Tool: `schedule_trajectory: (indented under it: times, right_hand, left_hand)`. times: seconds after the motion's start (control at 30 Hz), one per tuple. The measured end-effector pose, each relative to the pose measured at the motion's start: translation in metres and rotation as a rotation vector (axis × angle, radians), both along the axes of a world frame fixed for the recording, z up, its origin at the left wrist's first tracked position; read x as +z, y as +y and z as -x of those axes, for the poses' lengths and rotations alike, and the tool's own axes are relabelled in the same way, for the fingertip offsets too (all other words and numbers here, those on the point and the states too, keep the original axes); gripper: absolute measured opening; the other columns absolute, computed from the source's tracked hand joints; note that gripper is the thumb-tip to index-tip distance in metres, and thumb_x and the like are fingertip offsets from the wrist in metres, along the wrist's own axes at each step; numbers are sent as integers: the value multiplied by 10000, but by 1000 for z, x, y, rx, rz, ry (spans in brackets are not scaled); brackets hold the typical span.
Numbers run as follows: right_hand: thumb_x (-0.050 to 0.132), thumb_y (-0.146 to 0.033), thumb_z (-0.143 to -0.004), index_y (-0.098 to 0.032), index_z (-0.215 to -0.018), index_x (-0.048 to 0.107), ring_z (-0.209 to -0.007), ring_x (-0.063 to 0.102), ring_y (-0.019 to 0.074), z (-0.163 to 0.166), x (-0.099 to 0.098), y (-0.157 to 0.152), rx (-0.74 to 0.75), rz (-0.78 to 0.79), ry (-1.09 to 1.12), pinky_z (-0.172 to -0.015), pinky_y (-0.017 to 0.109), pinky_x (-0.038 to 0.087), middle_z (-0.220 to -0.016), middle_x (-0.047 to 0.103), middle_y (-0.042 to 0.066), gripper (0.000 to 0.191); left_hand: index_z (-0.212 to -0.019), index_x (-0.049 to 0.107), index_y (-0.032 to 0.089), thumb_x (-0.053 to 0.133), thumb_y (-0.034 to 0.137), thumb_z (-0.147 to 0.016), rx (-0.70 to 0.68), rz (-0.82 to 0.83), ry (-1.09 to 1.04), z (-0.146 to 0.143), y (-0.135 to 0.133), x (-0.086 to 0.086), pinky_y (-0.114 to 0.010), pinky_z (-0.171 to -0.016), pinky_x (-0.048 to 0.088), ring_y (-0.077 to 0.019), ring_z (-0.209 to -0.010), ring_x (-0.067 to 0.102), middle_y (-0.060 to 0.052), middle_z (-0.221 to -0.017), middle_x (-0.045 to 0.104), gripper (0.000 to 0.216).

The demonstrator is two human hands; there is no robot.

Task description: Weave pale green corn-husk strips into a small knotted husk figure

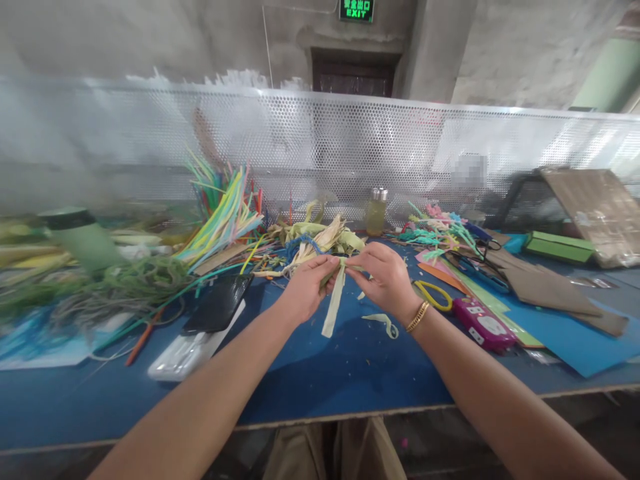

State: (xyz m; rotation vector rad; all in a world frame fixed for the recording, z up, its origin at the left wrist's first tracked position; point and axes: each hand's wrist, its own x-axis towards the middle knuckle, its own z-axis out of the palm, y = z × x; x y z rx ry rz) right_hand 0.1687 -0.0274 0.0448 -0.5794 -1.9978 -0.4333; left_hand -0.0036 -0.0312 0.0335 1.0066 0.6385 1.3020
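At the centre of the frame I see a pale strip (334, 300) pinched at its top end between both hands, hanging down above the blue tabletop (325, 373). My left hand (305, 288) is curled shut on it; my right hand (383, 277) closes on its upper end. A loose scrap (383, 323) lies just below the right hand. Yellow scissors (433, 295) sit right of it, a black phone (217, 303) to the left.

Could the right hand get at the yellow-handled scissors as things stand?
Probably yes: the yellow-handled scissors lie uncovered on the blue table just beside the right hand, though that hand is pinching a pale strip with the left hand.
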Motion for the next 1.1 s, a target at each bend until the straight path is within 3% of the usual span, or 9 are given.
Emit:
schedule_trajectory:
  times: [0.23, 0.47, 0.63, 0.83, 1.0, 1.1]
  right_hand:
    - [564, -247, -917, -199, -864, 702, -725, 559, 160, 1, 2, -4, -15, 7, 38, -674, 308, 463, -774, 615, 44, 156]
    - [621, -250, -865, -206, -782, 631, -714, 548, 147, 10, -2, -5, 54, 237, 333, -616, 282, 439, -754, 581, 22, 95]
    - [672, -306, -820, -203, -742, 611, -624, 477, 109, 17, -12, -3, 145, 502, 537, -534, 246, 369, -717, 552, -4, 143]
    - [725, -383, -757, -200, -734, 610, -532, 376, 86, 23, -20, 0, 291, 810, 784, -502, 242, 318, -615, 521, -40, 218]
    - [752, -373, -718, -191, -717, 632, -587, 453, 89, 29, -21, -2, 396, 928, 900, -550, 235, 374, -680, 598, -22, 218]
    - [752, -371, -714, -184, -714, 655, -598, 499, 95, 32, -20, -4, 417, 950, 894, -597, 245, 428, -667, 620, -15, 210]
  left_hand:
    - [-733, 695, 156, 812, 373, -668, 19, -76, 94, -2, -2, 0, -200, -539, 390, -70, -533, 466, 21, -602, 563, 256]
    - [-718, 715, 174, 729, 392, -750, 255, -316, 316, -7, -5, -5, -253, -624, 418, -127, -638, 516, -16, -687, 628, 220]
    - [-798, 741, 197, 712, 362, -774, 321, -421, 377, -4, -4, -6, -264, -636, 419, -135, -659, 502, -11, -715, 603, 169]
    - [-877, 748, 215, 755, 346, -735, 277, -342, 260, -8, -4, -8, -287, -690, 461, -138, -706, 548, -17, -798, 639, 194]
    - [-850, 744, 211, 850, 261, -605, 242, -262, 136, -10, -2, -10, -287, -787, 471, -138, -814, 588, -6, -884, 670, 271]
    - [-749, 722, 201, 860, 259, -589, 235, -178, 67, -9, -1, -9, -247, -698, 463, -104, -722, 564, 22, -780, 637, 219]
